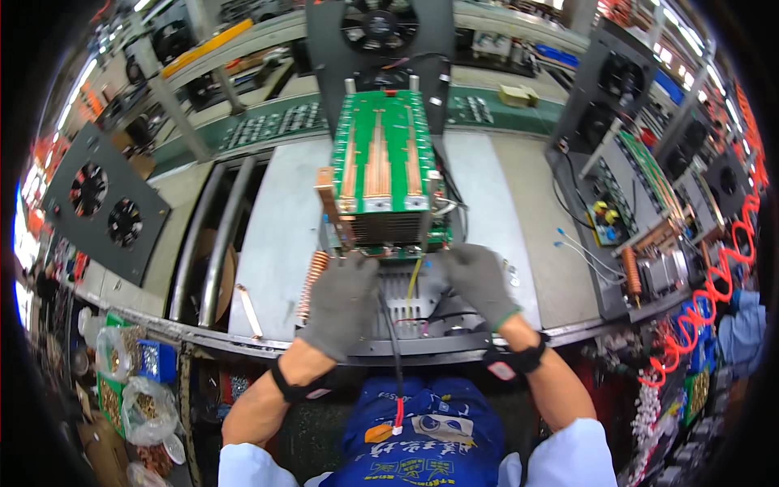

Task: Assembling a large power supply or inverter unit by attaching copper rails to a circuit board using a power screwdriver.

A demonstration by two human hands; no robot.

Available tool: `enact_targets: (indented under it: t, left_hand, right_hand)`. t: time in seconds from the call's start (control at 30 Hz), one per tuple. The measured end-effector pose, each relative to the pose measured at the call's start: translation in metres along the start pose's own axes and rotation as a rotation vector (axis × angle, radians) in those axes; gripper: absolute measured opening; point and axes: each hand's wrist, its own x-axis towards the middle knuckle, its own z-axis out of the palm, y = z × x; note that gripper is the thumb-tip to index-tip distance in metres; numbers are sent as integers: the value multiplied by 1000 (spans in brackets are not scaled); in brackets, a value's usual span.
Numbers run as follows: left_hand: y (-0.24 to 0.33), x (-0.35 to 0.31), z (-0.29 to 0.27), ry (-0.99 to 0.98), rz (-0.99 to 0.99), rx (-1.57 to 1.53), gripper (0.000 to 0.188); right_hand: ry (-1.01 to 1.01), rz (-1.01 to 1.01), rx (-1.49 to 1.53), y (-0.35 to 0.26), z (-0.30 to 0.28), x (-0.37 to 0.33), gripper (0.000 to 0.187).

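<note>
A power unit with a green circuit board and copper strips on top stands in front of me on a metal chassis. My left hand, in a grey glove, is curled at the unit's lower front left corner, beside a copper coil. At the lower front right is my right hand, gloved alike, with fingers bent inward. Both sets of fingertips are partly hidden, so what they grip does not show. Between the hands run a yellow-green wire and a black cable with red leads hanging over the edge.
Behind the unit rises a dark panel with a fan. A two-fan panel leans at the left, near metal rollers. Another partly built unit stands right, beside a red coiled hose. A copper bar lies left.
</note>
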Motion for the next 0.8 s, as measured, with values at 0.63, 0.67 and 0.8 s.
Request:
enact_targets:
  t: [0.63,0.67,0.8]
  left_hand:
    - [-3,17,50,323,-65,-173,11]
    - [-1,17,48,326,-73,-168,11]
    - [1,17,38,313,-111,-186,10]
  right_hand:
    - [23,253,255,81,-52,18,24]
    - [-77,244,519,63,-49,10,31]
    - [-435,514,1058,-5,-1,-11,25]
